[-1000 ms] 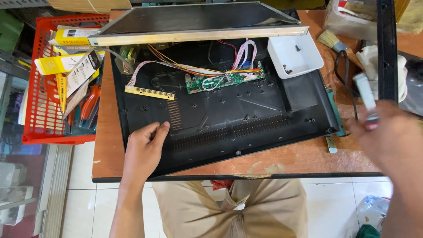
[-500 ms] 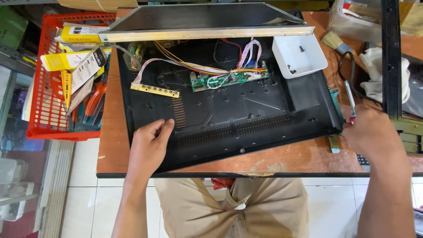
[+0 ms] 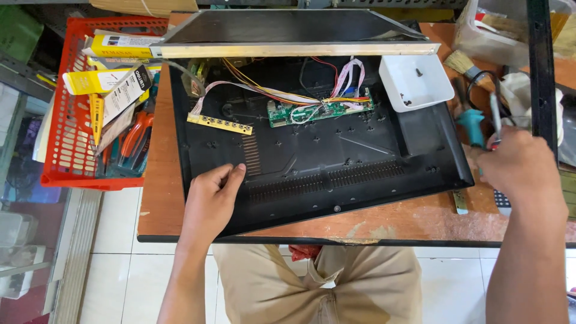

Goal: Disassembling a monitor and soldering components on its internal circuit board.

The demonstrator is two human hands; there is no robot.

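Head view: left hand [image 3: 211, 201] flat, released, palm down on matte black plastic back cover [image 3: 360, 162]; right hand [image 3: 519, 165], right of cover, grasps thin metal tool [image 3: 494, 117].

One black back cover [image 3: 360, 162], under left-hand fingers [image 3: 231, 177]. One green circuit board [image 3: 318, 111], one yellow button strip [image 3: 219, 124], one white tray [image 3: 414, 81] beyond them. One red basket [image 3: 66, 150] leftward.

left hand [image 3: 211, 198] on black casing [image 3: 360, 162], right hand [image 3: 521, 165]
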